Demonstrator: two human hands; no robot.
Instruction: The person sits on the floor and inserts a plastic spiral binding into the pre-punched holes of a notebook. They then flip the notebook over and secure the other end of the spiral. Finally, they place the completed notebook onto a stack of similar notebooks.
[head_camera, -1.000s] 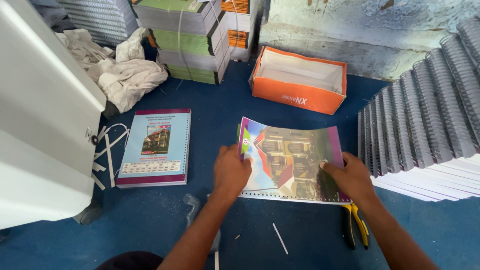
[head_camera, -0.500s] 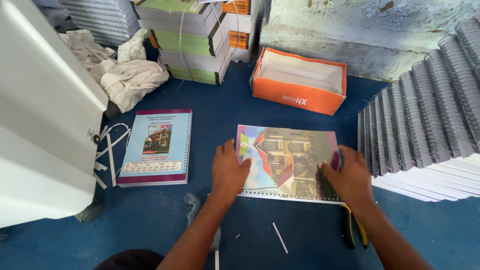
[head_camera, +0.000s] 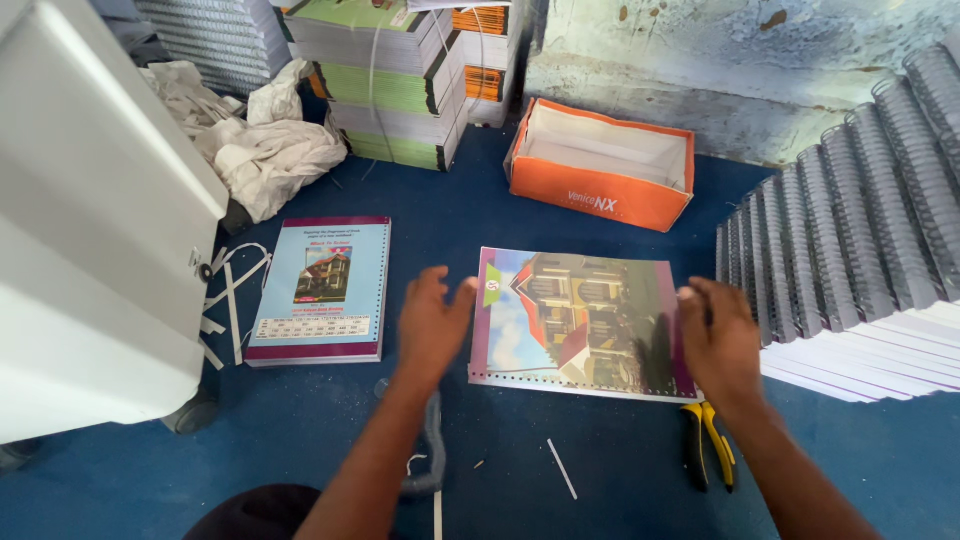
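The punched booklet (head_camera: 585, 322) with the house picture on its cover lies flat on the blue floor (head_camera: 500, 210) right in front of me, its row of holes along the edge nearest me. A second ago its left side was lifted and curled under my fingers; now it is down and squared. My left hand (head_camera: 432, 325) has come off the cover and sits at the booklet's 9 o'clock edge, fingers loosely spread, holding nothing, perhaps just brushing the side. My right hand (head_camera: 722, 340) has slid to the 3 o'clock edge, fingers curled over the corner, gripping nothing that I can see. I judge the sheets are aligned and ready for what comes next.

At 5 o'clock, just beside my right wrist, lie the yellow-handled pliers (head_camera: 708, 445). At 3 o'clock stands the stack of spiral-bound books (head_camera: 860, 250). At 12 o'clock sits the open orange box (head_camera: 598, 165). At 9 o'clock, beyond my left hand, lies 1 more booklet (head_camera: 322, 290).
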